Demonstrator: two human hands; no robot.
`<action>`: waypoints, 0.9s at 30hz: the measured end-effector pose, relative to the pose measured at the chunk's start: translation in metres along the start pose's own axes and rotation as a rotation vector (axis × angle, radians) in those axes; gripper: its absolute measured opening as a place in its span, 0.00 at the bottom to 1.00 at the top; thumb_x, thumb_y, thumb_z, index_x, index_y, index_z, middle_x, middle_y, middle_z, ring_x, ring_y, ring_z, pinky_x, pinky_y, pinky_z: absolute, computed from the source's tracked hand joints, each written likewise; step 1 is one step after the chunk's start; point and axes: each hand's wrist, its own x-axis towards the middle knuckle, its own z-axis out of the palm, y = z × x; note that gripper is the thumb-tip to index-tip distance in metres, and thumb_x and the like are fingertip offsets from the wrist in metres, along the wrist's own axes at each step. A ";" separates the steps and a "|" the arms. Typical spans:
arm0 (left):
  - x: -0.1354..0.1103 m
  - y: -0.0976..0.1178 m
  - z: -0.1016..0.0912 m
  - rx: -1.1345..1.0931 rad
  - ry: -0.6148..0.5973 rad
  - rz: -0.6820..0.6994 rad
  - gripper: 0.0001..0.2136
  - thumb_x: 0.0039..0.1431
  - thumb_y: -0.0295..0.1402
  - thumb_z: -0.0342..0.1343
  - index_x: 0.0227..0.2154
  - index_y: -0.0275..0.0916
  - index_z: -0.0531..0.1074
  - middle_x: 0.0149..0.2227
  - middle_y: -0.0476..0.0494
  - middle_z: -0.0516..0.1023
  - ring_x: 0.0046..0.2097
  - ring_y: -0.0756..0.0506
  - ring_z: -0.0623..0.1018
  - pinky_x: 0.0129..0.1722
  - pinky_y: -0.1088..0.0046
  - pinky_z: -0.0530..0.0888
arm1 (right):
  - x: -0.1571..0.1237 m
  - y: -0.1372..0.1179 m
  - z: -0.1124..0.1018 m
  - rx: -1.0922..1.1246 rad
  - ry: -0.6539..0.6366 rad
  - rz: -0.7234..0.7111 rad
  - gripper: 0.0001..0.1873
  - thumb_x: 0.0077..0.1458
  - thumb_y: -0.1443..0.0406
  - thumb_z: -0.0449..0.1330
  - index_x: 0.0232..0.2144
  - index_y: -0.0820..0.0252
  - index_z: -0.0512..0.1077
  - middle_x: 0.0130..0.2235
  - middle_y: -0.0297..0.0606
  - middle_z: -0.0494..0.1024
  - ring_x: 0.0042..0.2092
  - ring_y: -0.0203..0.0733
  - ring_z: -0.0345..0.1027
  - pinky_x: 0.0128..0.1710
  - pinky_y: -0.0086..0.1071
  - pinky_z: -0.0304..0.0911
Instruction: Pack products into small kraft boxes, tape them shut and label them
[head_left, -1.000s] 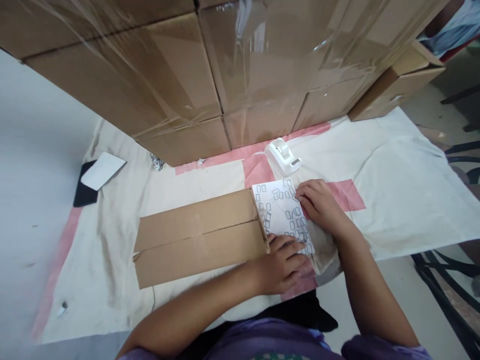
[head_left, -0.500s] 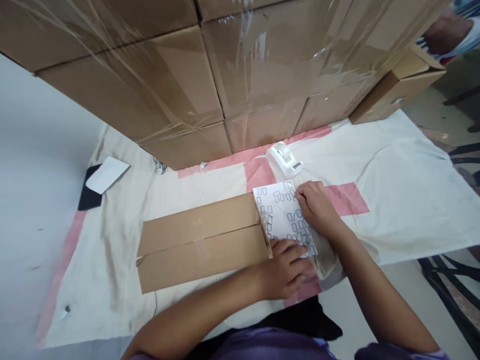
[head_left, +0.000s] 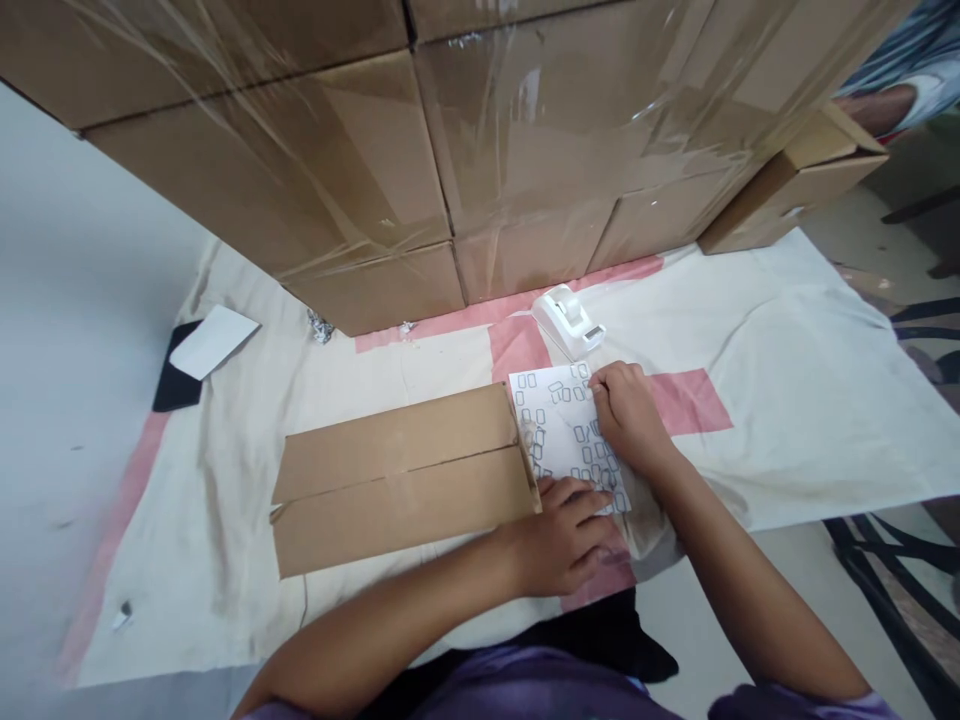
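A white paper sheet (head_left: 559,425) printed with many small dark rectangle outlines lies against the right end of a long closed cardboard box (head_left: 405,480). My left hand (head_left: 566,535) rests over the sheet's near edge, fingers stretched out and slightly apart. On the sheet's upper right edge, my right hand (head_left: 630,415) has thumb and forefinger pinched together on the paper. A white tape dispenser (head_left: 568,320) stands just beyond the sheet, touched by neither hand.
Stacked cardboard boxes (head_left: 525,150) in clear wrap wall off the far side. An open carton (head_left: 795,180) stands at the far right, with another person's arm (head_left: 885,108) beside it. A white card (head_left: 215,342) lies on a black item at the left. White-and-pink cloth (head_left: 810,370) covers the table.
Both hands keep their places on the sheet. The view has shifted slightly, and the other person's arm at the far right has moved a little.
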 end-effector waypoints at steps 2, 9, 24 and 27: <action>0.000 0.000 0.000 0.001 0.002 -0.003 0.13 0.66 0.39 0.53 0.47 0.40 0.75 0.60 0.43 0.76 0.57 0.38 0.72 0.47 0.59 0.68 | 0.000 0.001 0.001 0.011 0.012 0.007 0.08 0.68 0.66 0.47 0.35 0.55 0.63 0.38 0.45 0.71 0.42 0.54 0.61 0.43 0.50 0.61; -0.001 0.000 0.001 -0.002 0.050 0.018 0.12 0.67 0.39 0.53 0.46 0.40 0.75 0.59 0.46 0.77 0.57 0.39 0.71 0.47 0.59 0.68 | -0.001 0.003 -0.001 0.104 0.079 0.001 0.06 0.67 0.66 0.47 0.37 0.54 0.62 0.40 0.44 0.70 0.44 0.53 0.62 0.44 0.49 0.61; -0.002 0.001 0.001 0.038 0.040 0.007 0.13 0.67 0.41 0.52 0.47 0.41 0.74 0.60 0.45 0.76 0.57 0.40 0.71 0.46 0.60 0.68 | -0.003 0.007 -0.003 0.318 0.098 0.085 0.05 0.67 0.65 0.49 0.37 0.54 0.64 0.41 0.40 0.70 0.45 0.48 0.64 0.47 0.45 0.61; -0.002 0.001 0.002 0.038 0.040 0.001 0.12 0.67 0.40 0.53 0.47 0.41 0.74 0.59 0.45 0.76 0.57 0.40 0.71 0.47 0.59 0.68 | -0.004 0.009 -0.002 0.387 0.094 0.114 0.06 0.67 0.64 0.49 0.37 0.54 0.64 0.42 0.39 0.70 0.46 0.47 0.64 0.48 0.44 0.61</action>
